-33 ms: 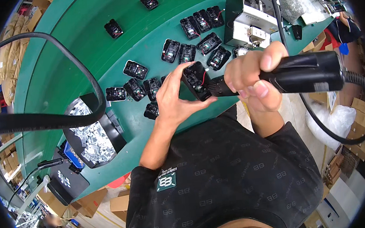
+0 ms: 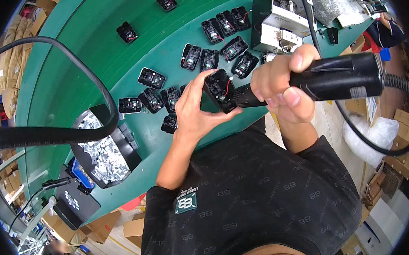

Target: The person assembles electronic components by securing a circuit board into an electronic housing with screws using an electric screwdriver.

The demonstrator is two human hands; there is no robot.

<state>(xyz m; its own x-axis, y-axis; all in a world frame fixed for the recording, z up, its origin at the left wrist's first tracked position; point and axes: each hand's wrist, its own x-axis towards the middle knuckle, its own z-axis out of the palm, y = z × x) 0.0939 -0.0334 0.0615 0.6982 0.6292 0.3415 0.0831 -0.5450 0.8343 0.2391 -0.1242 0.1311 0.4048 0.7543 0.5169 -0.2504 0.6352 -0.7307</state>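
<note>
Head view: left hand point(image 2: 191, 112) holds a black rectangular plastic casing point(image 2: 214, 83) over the near side of the green worktable point(image 2: 148, 137). Thumb at its lower end, fingers along its upper left; casing pinched between, hollow side showing, tilted. Thin red wire point(image 2: 227, 86) with a small white connector inside.

Right hand point(image 2: 284, 84) has its fingers curled round a thick black cylindrical hand tool point(image 2: 347, 72), thumb lying along the near side. Tool near level; its narrower ribbed nose overlaps the casing's lower right side. Tip hidden, so cannot tell what it bears on.

Change is slight: tool's rear end sits a touch higher and further left than a moment ago. Casing and left hand have scarcely shifted. Suggests, in my judgement, a small re-aim at the same spot, the work there unfinished.

Around: similar black casings with circuit parts point(image 2: 209, 59) beyond the hands, loosely grouped. At left, a black curved bin point(image 2: 134, 156) of small pale grey pieces point(image 2: 107, 158), with a thick black cable point(image 2: 48, 134) crossing above. White boxy machine point(image 2: 294, 21), upper right.
</note>
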